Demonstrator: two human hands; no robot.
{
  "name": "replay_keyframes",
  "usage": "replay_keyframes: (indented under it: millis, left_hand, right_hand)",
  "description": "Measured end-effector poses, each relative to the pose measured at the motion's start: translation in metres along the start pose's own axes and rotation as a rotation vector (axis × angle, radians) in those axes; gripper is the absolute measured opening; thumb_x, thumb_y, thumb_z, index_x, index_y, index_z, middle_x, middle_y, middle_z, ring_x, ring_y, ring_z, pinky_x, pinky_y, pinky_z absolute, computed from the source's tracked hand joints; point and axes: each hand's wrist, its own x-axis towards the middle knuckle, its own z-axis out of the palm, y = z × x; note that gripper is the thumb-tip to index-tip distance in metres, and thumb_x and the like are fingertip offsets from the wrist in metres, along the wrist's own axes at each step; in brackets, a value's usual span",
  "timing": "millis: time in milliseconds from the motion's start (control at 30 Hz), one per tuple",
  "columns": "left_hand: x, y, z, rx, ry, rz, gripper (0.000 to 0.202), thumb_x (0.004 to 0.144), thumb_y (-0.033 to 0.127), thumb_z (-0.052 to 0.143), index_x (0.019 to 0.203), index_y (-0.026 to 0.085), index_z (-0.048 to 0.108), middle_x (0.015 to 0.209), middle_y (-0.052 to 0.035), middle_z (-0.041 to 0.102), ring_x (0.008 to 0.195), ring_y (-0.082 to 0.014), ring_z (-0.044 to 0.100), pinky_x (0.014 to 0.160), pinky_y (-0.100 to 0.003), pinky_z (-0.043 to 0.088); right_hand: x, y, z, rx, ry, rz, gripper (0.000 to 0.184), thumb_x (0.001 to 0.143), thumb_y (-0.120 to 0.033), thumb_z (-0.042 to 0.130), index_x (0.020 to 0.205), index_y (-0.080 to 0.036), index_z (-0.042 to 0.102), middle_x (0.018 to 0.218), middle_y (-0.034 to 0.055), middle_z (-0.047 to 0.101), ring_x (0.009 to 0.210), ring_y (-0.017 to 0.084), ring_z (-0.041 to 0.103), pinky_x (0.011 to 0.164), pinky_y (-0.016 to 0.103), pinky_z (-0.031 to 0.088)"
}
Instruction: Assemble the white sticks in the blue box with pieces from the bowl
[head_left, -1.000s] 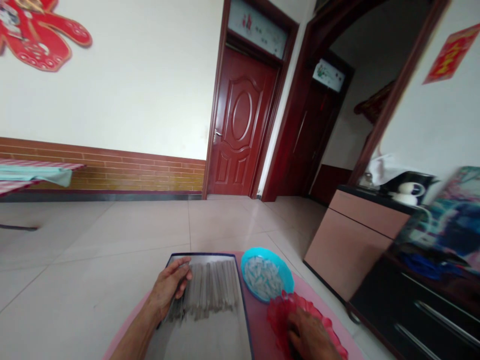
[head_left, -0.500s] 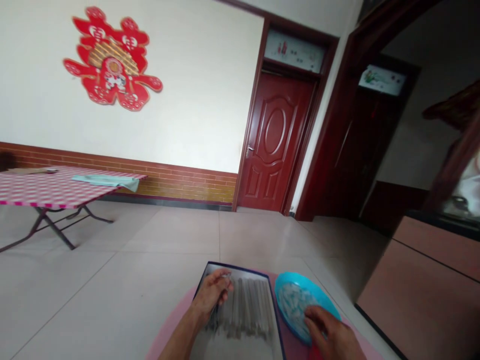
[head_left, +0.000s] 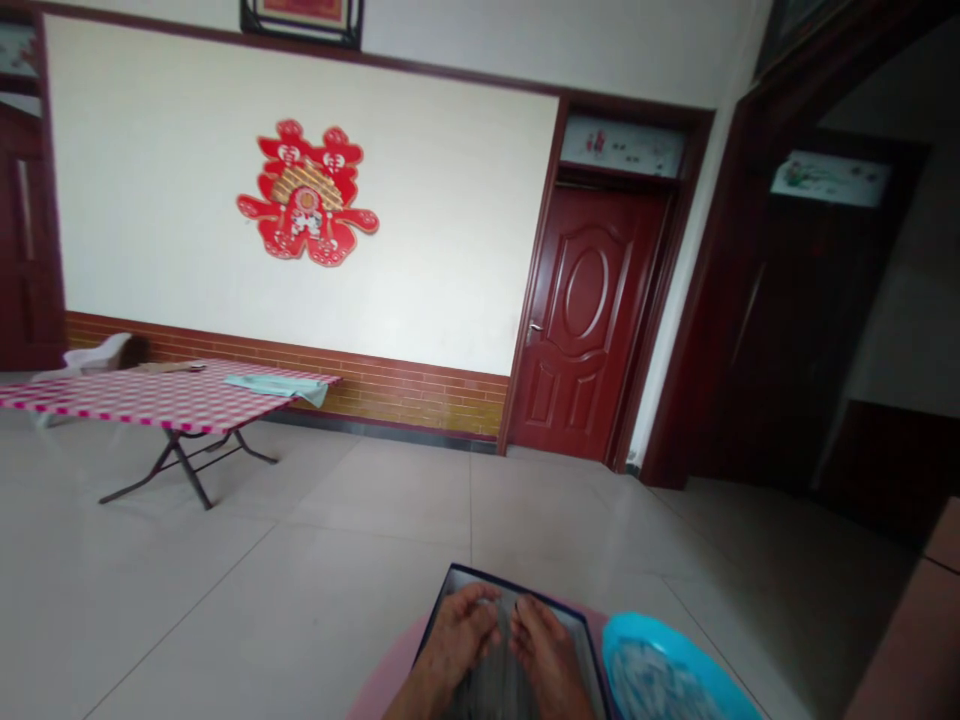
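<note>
My left hand is over the far part of a shallow dark-rimmed box, its fingers pinched together. Close beside it, my right hand is also pinched, fingertips almost meeting those of the left. Whatever the fingers hold is too small and blurred to make out. Under the hands, thin grey strips lie lengthwise in the box, largely covered by my hands. Right of the box stands a blue basin with many small, clear, whitish pieces in it.
Box and basin rest on a round pink surface. Further off at left stands a folding table with a checked cover and a pale green cloth. A red door is in the back wall. A pinkish cabinet stands at right.
My right hand has moved left from the basin to the box, beside my left hand. The view has tilted up and turned left, so the box and basin appear lower and further right.
</note>
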Motion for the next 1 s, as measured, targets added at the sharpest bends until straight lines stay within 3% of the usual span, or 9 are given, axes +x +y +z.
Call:
replay_keyframes:
  millis: [200, 567, 1000]
  left_hand:
    - [-0.003, 0.004, 0.006, 0.042, 0.007, 0.076, 0.036, 0.066, 0.042, 0.063, 0.09, 0.015, 0.067, 0.055, 0.0038, 0.055, 0.046, -0.0084, 0.041, 0.049, -0.022, 0.03]
    - [-0.01, 0.01, 0.008, 0.106, -0.042, 0.131, 0.038, 0.068, 0.043, 0.06, 0.09, 0.013, 0.069, 0.057, 0.0009, 0.057, 0.052, -0.0116, 0.047, 0.054, -0.024, 0.035]
    - [-0.011, 0.006, 0.003, 0.471, 0.069, 0.251, 0.029, 0.069, 0.024, 0.052, 0.087, 0.016, 0.073, 0.057, 0.0003, 0.058, 0.053, -0.0134, 0.047, 0.054, -0.024, 0.035]
  right_hand:
    - [-0.007, -0.005, 0.001, 0.004, -0.002, 0.004, 0.049, 0.057, -0.05, 0.077, 0.093, -0.017, 0.07, 0.094, 0.0062, 0.071, 0.082, 0.022, 0.065, 0.067, 0.029, 0.052]
    - [-0.004, 0.002, -0.001, -0.168, -0.01, -0.071, 0.048, 0.063, -0.051, 0.072, 0.094, -0.014, 0.07, 0.092, 0.0089, 0.072, 0.078, 0.023, 0.066, 0.063, 0.03, 0.051]
    - [-0.012, -0.015, 0.006, -0.335, 0.026, -0.142, 0.04, 0.061, -0.051, 0.069, 0.082, -0.017, 0.073, 0.085, 0.0073, 0.072, 0.077, 0.022, 0.065, 0.064, 0.029, 0.051]
